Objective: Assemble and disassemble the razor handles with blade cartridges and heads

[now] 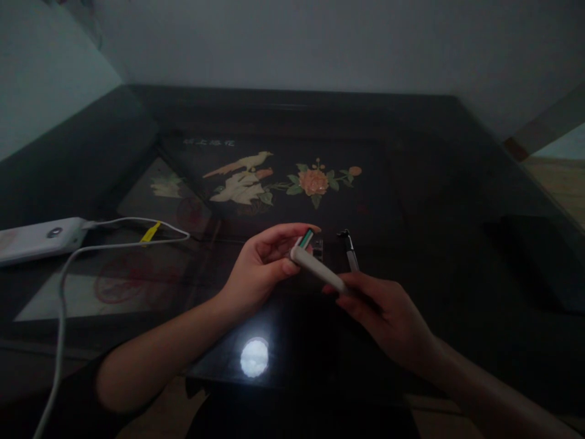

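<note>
My right hand (pixel 384 305) grips the lower end of a slim white handle (pixel 317 270). At its far end sits a narrow head with a green strip (pixel 307 238), so it looks like a razor, though the dim light hides detail. The fingers of my left hand (pixel 260 256) close around that head, thumb in front and forefinger behind. Just past them is a small clear plastic piece (pixel 317 249), partly hidden. A silver and black stick-like piece (pixel 351 251) shows beyond my right fingers; whether it touches them I cannot tell.
A dark glossy table (pixel 439 183) bears an inlaid bird (pixel 247 163) and flower (pixel 313 182). At left lies a white power bank (pixel 41 239) with a white cable (pixel 61 305) and yellow tag (pixel 150 233). A dark flat object (pixel 543 262) lies right. A bright light reflection shows near the front edge.
</note>
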A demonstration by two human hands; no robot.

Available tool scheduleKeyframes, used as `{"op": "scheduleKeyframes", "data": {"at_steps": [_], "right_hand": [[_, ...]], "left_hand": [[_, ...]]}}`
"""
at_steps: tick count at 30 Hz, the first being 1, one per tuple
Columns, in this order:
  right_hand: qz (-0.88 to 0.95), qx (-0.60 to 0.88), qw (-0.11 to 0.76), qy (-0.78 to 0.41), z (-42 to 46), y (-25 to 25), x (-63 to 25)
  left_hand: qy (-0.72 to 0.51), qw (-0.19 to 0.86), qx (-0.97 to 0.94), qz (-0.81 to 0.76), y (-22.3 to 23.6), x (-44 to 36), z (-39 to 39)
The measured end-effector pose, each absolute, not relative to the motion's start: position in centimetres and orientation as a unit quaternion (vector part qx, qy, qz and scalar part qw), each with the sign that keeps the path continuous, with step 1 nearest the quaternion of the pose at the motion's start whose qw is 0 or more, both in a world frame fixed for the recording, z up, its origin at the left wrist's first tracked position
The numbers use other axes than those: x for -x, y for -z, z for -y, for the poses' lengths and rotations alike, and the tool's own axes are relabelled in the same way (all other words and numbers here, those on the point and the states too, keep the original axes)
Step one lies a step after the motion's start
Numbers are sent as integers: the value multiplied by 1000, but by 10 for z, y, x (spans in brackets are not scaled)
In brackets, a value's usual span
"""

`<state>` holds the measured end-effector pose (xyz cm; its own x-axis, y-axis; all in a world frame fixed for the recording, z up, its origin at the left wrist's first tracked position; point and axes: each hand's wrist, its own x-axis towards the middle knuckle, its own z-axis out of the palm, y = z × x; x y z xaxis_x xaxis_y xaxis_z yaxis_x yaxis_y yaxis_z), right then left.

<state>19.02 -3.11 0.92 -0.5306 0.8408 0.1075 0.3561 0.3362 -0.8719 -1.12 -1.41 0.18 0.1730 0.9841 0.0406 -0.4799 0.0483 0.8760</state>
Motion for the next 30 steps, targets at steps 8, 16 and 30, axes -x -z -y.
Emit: {"op": "scheduleKeyframes", "data": {"at_steps": [8,16,30], "right_hand": [[751,442,307,-383,29,-9,-189],[752,444,309,-376,30,-9,-190],[745,447,325,-374,30,-8,-189]], "left_hand": [[-560,661,-396,-305,0,12,15],[-554,659,-397,-318,1,12,15],[-559,658,-398,-310,3,13,14]]}}
